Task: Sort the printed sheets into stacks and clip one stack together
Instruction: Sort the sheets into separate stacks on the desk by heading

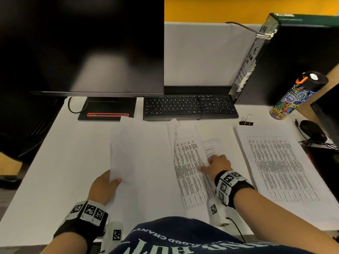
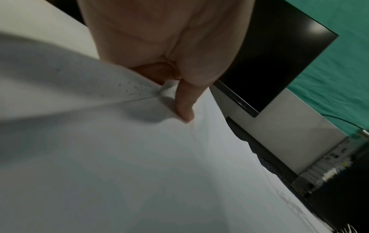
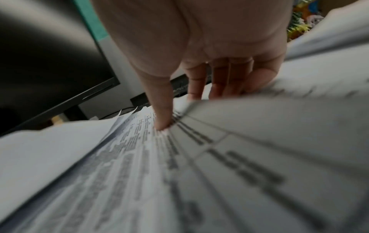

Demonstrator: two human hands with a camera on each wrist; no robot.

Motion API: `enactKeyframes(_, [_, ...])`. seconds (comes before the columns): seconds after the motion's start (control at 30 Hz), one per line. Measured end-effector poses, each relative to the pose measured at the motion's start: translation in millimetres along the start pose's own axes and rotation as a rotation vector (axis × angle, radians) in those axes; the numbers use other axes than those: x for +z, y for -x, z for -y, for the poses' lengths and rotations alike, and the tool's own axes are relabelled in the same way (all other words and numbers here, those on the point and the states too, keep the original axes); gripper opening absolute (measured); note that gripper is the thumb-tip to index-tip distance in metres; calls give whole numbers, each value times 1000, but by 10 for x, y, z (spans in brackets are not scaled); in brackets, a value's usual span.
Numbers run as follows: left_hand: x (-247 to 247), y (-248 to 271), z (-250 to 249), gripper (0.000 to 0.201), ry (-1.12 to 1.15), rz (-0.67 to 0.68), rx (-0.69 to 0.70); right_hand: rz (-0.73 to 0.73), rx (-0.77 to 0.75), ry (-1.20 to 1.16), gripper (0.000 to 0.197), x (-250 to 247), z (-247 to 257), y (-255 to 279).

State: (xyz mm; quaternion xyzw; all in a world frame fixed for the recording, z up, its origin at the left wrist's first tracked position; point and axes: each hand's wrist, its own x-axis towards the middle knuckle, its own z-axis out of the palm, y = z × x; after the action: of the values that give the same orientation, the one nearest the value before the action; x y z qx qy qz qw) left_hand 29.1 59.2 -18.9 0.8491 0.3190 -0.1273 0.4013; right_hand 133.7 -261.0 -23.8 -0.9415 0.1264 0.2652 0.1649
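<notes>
My left hand (image 1: 111,180) pinches the near corner of several sheets (image 1: 141,151), blank side up, and holds them lifted off the white desk (image 1: 64,162). In the left wrist view its thumb (image 2: 184,107) presses on top of the paper (image 2: 119,157). My right hand (image 1: 209,164) is on the middle pile of printed sheets (image 1: 189,167). Its thumb (image 3: 161,119) presses on the print, and its fingers (image 3: 219,82) curl behind a raised sheet edge (image 3: 279,126). A squared stack of printed sheets (image 1: 278,165) lies at the right. A black binder clip (image 1: 246,121) sits behind it.
A dark monitor (image 1: 82,44) and its stand (image 1: 108,109) fill the back left, with a black keyboard (image 1: 189,107) beside them. A computer tower (image 1: 286,57), a patterned bottle (image 1: 293,96) and a mouse (image 1: 311,129) with cables stand at the right.
</notes>
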Motion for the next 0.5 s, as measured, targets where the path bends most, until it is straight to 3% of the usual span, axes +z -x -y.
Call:
enactKeyframes(0.1, [-34, -6, 1, 36, 27, -7, -21, -38, -59, -211, 6, 51, -13, 12])
enactKeyframes(0.2, [-135, -28, 12, 39, 84, -86, -31, -113, -24, -406, 6, -85, -139, -17])
enactKeyframes(0.37, [-336, -88, 58, 26, 125, -213, 22, -147, 99, -522, 33, -348, -406, -95])
enactKeyframes(0.5, [-442, -110, 18, 27, 229, -235, 58, -119, 111, -750, 28, -403, -499, -65])
